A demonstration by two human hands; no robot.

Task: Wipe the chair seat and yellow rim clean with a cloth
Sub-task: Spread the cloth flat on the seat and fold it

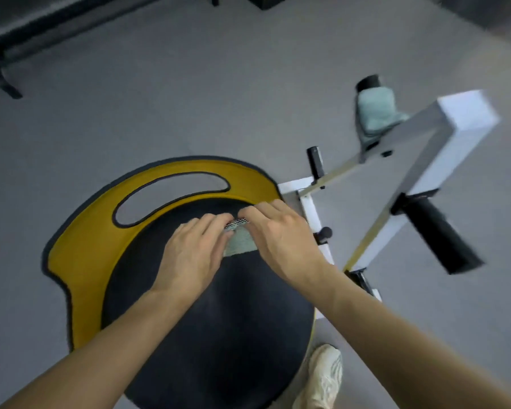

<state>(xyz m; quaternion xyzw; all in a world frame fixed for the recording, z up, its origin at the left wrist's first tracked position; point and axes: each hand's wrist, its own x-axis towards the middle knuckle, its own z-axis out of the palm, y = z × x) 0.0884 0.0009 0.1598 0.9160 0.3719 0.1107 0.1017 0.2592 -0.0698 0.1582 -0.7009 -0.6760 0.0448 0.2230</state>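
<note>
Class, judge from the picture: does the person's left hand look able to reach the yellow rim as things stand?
Probably yes. The left hand rests on the cloth on the black seat, close beside the yellow rim, and nothing lies between them.

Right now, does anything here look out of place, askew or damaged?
Nothing looks damaged or spilled. One oddity: a second teal cloth hangs unused over a black post by the white frame, while the left hand touches and the right hand pinches a small grey-green cloth on the black seat.
</note>
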